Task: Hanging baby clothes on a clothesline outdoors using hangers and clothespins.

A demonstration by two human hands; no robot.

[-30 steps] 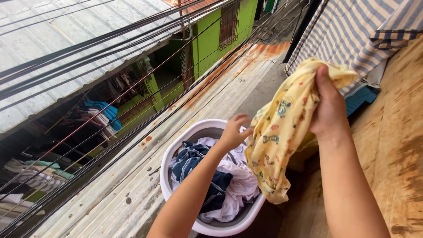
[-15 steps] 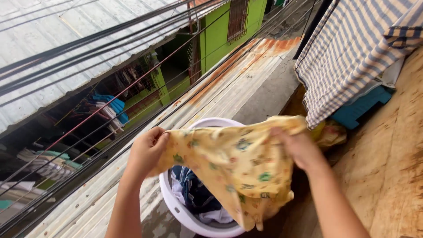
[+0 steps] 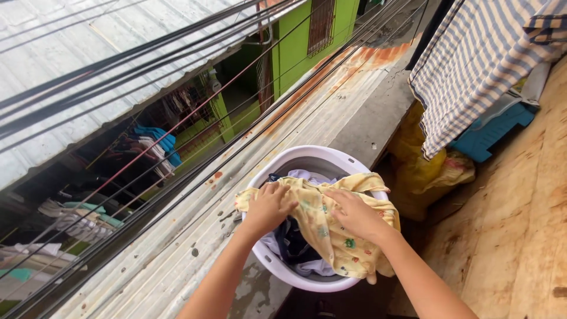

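Note:
A yellow printed garment (image 3: 331,227) lies spread across the top of a white round laundry basket (image 3: 307,159). My left hand (image 3: 267,208) grips its left part over the basket. My right hand (image 3: 354,214) holds the cloth near its middle. Beneath the garment, dark blue and white clothes (image 3: 292,248) fill the basket.
Several black wires (image 3: 177,147) run diagonally past the ledge. A corrugated metal roof (image 3: 177,254) lies left of the basket. A striped cloth (image 3: 478,65) hangs at upper right above a yellow bag (image 3: 419,159) and a blue container (image 3: 490,130). A plywood wall (image 3: 520,224) stands at right.
The yellow garment was held up by my right hand, then stretched between both hands, and has come down onto the basket. Both hands have lowered with it.

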